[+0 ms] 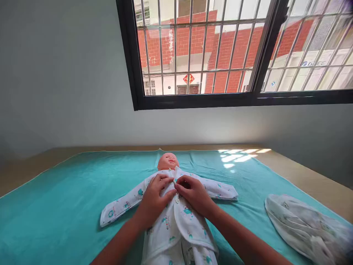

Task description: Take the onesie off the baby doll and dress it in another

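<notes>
A baby doll [167, 161] lies on its back with its head at the far end. It wears a white baby shirt [187, 211] with a teal print, its long sleeves spread out to both sides. My left hand [157, 198] rests on the shirt's chest, fingers and thumb closing on the fabric at the front opening. Just beside it, my right hand [194, 193] pinches the front edge near the neck. A small white strip, perhaps a tie or folded edge, shows between my fingertips. Below my hands the front panels overlap, and white cloth continues over the legs.
A teal sheet [60, 206] covers most of the wooden table [298, 169]. At the right lies a crumpled white printed cloth or bag [309, 228]. Behind the table stand a grey wall [68, 73] and a barred window [198, 101]. Sunlight patches fall at the far right.
</notes>
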Tool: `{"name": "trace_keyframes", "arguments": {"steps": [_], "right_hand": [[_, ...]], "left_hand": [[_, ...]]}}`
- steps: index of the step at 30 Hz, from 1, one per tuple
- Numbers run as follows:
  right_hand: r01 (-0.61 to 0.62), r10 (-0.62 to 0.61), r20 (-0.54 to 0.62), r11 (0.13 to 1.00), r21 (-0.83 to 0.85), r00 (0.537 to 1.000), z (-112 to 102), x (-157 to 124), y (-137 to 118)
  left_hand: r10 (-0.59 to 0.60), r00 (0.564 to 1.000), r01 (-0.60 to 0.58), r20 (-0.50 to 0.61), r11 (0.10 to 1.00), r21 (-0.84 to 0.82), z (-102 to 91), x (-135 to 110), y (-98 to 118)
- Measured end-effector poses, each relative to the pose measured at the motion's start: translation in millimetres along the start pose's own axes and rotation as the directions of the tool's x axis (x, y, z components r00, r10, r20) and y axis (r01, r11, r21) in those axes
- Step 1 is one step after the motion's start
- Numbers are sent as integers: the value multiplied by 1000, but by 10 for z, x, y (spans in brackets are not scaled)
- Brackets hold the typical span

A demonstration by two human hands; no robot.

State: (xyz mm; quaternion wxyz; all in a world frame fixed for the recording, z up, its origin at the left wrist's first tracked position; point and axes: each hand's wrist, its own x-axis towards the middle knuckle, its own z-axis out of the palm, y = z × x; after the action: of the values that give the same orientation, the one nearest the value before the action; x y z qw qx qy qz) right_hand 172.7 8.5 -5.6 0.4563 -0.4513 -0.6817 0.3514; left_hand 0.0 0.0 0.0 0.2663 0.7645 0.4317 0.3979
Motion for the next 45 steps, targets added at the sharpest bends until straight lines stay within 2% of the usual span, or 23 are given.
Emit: {"name": "trace_keyframes", "arguments": {"steps": [6, 11, 18, 31, 34, 37, 40, 42, 45], "right_hand": [[163, -162, -17, 987, 10, 987, -30, -78, -14], [194, -192, -31, 979, 70, 981, -39, -111, -9], [157, -155, -81, 987, 21, 985, -20, -115, -33], [78, -86, -84, 993, -91, 993, -8, -81, -50], [32, -44, -129, 995, -92, 991, 6, -80, -44], [-49, 30, -190, 994, -97, 981, 27, -81, -38], [-61, 36, -194, 990, -124, 980, 40, -90, -66], [-41, 13, -157, 984, -173, 988, 37, -112, -119], [-8, -15, -72, 950, -313, 997, 18, -208, -237]], "left_hand": [[52, 999, -52, -6, 997, 56, 1, -27, 13], [25, 1000, -25, 8, 997, 79, -32, -52, 72], [-4, 1000, 3, 3, 999, 38, -42, -44, 100], [-76, 997, 76, -24, 997, 12, 16, -12, 116], [-60, 996, 61, -73, 998, 14, 34, -16, 112], [-56, 995, 55, -77, 998, -11, 26, -34, 100], [-68, 993, 63, -95, 996, -59, 9, -58, 98], [-40, 991, 31, -130, 997, -71, 4, -83, 111], [109, 981, -110, -158, 994, 4, 7, -155, 138]]}}
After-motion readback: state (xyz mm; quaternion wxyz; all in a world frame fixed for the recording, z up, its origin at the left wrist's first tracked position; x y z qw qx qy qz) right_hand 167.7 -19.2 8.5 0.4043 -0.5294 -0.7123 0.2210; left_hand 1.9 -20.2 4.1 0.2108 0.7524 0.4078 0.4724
